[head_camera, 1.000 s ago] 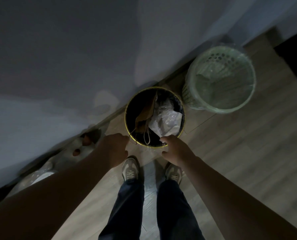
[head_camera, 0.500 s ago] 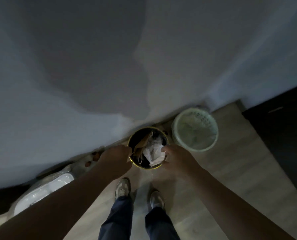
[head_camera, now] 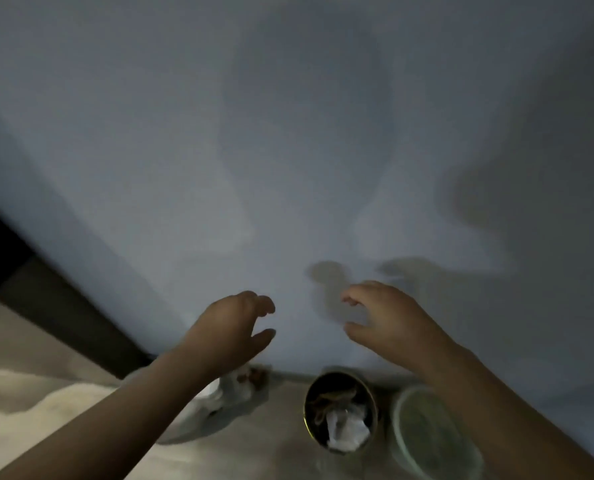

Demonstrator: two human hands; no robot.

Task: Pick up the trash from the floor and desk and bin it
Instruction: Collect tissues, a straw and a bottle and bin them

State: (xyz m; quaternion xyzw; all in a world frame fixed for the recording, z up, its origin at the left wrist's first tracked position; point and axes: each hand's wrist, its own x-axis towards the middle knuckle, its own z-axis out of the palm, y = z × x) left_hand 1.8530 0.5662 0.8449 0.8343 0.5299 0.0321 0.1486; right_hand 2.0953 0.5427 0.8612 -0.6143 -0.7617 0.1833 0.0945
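While empty, right hand [head_camera: 389, 317] above bin [head_camera: 340, 379].

A pale wooden floor [head_camera: 275, 441] runs along the foot of the wall. On it stands a round dark bin [head_camera: 337, 384] with a gold rim, holding crumpled white paper [head_camera: 346, 429] and something brown. A pale green basket [head_camera: 427, 427] stands just beside the bin, on its right. Left of the bin, a blurred white bag [head_camera: 216, 417] lies by the wall.
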